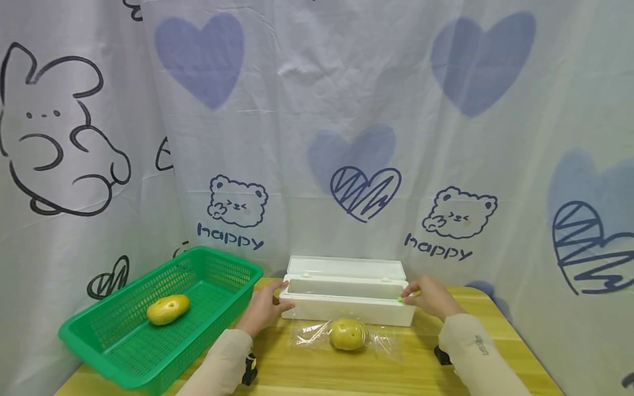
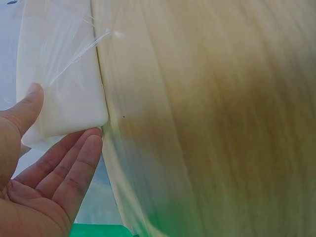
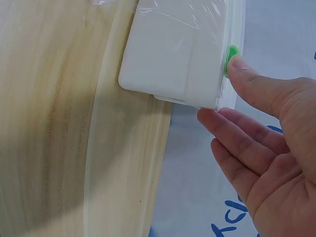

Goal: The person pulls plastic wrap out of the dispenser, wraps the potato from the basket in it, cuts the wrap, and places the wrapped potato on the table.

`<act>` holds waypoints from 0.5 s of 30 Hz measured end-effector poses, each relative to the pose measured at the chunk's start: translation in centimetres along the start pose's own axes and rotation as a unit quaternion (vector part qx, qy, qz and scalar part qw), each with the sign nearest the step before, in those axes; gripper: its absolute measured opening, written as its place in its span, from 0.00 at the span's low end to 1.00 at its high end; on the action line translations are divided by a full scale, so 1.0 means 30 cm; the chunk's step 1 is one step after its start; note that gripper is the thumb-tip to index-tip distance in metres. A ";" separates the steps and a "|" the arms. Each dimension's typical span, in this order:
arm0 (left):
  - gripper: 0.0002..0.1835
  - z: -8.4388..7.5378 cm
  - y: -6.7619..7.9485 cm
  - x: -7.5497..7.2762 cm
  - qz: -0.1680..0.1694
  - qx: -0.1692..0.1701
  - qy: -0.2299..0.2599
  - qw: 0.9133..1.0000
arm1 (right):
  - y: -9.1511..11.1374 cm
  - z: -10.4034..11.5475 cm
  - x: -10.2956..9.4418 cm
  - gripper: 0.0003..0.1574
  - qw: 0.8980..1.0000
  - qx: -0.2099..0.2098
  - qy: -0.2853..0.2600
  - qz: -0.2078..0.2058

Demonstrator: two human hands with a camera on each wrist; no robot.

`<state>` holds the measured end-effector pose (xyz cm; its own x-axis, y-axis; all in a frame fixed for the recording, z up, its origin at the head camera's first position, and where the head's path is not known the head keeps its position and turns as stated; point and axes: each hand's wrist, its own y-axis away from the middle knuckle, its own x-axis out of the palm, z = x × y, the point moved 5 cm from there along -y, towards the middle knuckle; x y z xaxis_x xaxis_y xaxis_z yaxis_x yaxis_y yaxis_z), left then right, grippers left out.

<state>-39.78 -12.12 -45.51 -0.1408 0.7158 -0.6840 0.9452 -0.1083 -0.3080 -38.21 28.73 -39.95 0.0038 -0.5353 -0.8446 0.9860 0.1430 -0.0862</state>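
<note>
A long white cling film dispenser lies on the table with its lid raised at the back. My left hand holds its left end, the thumb on the film-covered face and the fingers at the end edge. At the opposite end, my right hand has its thumb on a green slide cutter, with fingertips against the box's end. Clear film drapes from the dispenser toward the front. A yellow potato sits on or under this film; I cannot tell which.
To the left stands a green plastic basket with another yellow potato inside. The wooden table ends at a printed white curtain behind the dispenser. More curtain hangs along both sides.
</note>
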 end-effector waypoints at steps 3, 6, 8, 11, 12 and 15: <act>0.33 0.000 -0.002 0.002 -0.001 0.003 -0.004 1.000 | 0.003 0.000 -0.002 0.04 1.000 -0.008 -0.001 0.003; 0.32 0.000 -0.004 0.004 -0.003 0.000 -0.005 1.000 | 0.003 -0.003 -0.005 0.04 1.000 -0.015 0.001 0.005; 0.32 -0.001 -0.004 0.005 -0.004 0.002 -0.006 1.000 | 0.003 -0.004 -0.008 0.04 1.000 -0.019 0.003 0.005; 0.32 -0.004 -0.001 0.004 -0.007 0.002 -0.006 1.000 | 0.001 -0.011 -0.013 0.03 1.000 -0.026 0.008 0.004; 0.32 -0.005 0.001 0.003 -0.007 0.003 -0.007 1.000 | 0.000 -0.016 -0.014 0.03 1.000 -0.028 0.006 0.004; 0.32 -0.004 0.006 0.000 -0.005 -0.003 -0.008 1.000 | 0.003 -0.034 -0.017 0.03 0.999 -0.034 0.004 0.004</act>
<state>-39.59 -12.05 -45.48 -0.1555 0.7057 -0.6913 0.9454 -0.0965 -0.3112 -38.29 29.86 -40.08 0.0110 -0.5277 -0.8494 0.9724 0.2035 -0.1139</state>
